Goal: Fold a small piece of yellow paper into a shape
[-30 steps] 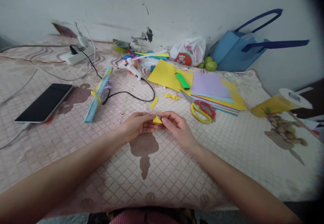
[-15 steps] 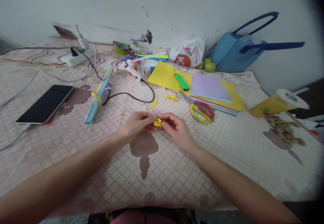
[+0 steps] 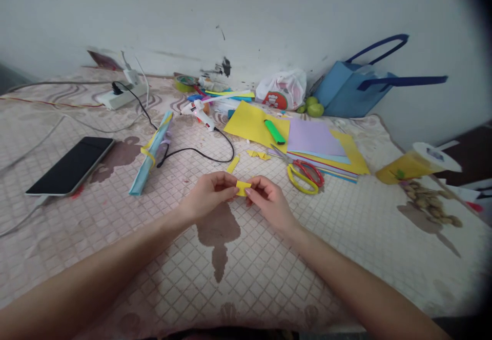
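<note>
So the little yellow paper piece [image 3: 242, 188] is in midair or just on the cloth (can't tell which), left of the scissors [image 3: 292, 161] and a touch nearer the person. Its flat side faces the camera, and the long axis looks like it runs sideways, hand to hand — but both ends are tucked under fingers, so don't hold me to that. Any creases are too small to make out.

The left hand [image 3: 207, 195] pinches one end and the right hand [image 3: 272, 204] pinches the other, thumbs toward the camera. Some fingertips are hidden behind the paper and hands, and both forearms run off the frame.

A yellow strip [image 3: 233, 163] lies left of the scissors, slanting away, and some zigzag yellow bits [image 3: 259, 154] sit just beside the blade tips. Beyond the scissors there's a green cutter [image 3: 274, 132] on a yellow sheet [image 3: 246, 122], plus a purple sheet [image 3: 313, 137]. The glue gun [image 3: 200, 115] is farther back, left of the scissors — the clutter behind it is a blur.
</note>
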`<action>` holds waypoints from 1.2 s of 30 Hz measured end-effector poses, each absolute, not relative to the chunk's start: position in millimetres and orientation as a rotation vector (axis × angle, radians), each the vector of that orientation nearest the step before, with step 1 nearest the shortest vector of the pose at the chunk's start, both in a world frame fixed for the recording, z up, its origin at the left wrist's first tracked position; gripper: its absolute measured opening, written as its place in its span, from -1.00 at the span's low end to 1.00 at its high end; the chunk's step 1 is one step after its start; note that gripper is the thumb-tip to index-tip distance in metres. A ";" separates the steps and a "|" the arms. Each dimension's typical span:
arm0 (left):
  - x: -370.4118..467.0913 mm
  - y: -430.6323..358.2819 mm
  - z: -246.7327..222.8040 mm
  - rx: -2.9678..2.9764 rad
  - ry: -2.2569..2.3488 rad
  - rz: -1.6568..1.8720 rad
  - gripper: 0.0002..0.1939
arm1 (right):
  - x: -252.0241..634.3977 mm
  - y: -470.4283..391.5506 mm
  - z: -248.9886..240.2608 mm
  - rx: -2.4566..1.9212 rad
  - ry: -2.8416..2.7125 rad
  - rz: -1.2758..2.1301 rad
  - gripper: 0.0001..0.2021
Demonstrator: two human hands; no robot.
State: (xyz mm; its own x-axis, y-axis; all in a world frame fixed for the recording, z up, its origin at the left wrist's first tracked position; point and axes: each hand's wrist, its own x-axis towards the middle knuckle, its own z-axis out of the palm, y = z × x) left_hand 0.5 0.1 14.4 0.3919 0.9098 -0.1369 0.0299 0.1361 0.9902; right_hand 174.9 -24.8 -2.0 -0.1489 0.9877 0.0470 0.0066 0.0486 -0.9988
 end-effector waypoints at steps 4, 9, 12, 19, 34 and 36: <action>-2.0 -1.0 14.8 1.558 1.004 0.875 -0.87 | 176.0 -25.0 1.3 -1.074 -1.350 1.345 -0.85; -1.7 -4.4 15.7 1.731 1.030 0.914 -0.87 | 179.8 -22.6 2.0 -1.021 -1.300 1.392 -0.80; -0.9 -5.3 16.2 1.671 1.005 0.944 -0.81 | 181.1 -21.0 0.0 -1.012 -1.238 1.461 -0.81; 0.1 -1.3 14.8 1.273 0.902 0.910 -0.75 | 180.1 -22.2 2.5 -1.056 -1.244 1.399 -0.89; 3.9 -2.0 8.6 1.135 0.797 0.790 -0.69 | 180.6 -20.4 -0.5 -1.014 -1.052 1.520 -0.92; 5.0 -2.6 8.2 1.143 0.797 0.823 -0.60 | 181.4 -19.5 -2.7 -0.986 -0.995 1.603 -0.90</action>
State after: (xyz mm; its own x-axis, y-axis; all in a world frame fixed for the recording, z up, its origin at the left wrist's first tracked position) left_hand 5.0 -2.6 8.2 0.4751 0.8723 -0.1153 -0.1440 0.2064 0.9678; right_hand 181.4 -19.5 -2.7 -0.2013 0.9700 -0.1364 -0.3077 -0.1949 -0.9313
